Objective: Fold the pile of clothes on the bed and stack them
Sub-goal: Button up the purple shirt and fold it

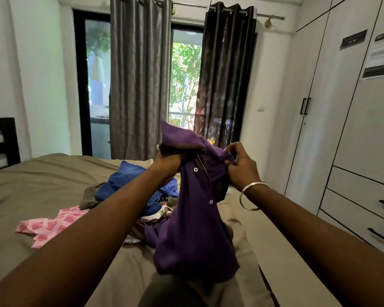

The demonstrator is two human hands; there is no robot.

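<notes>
Purple button shirt [193, 222] held raised above the bed [42, 185]. Left hand [167, 161] clenches its bunched collar, fingers mostly hidden by cloth. Right hand [242, 166] pinches the placket edge. The clothes pile [138, 185] behind is partly obscured by arms.

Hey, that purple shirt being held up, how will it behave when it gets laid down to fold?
The purple shirt looks floppy: it hangs limp from both hands. Probably light, since fingertip pinches hold it. It may bunch on the bed rather than lie flat.
</notes>
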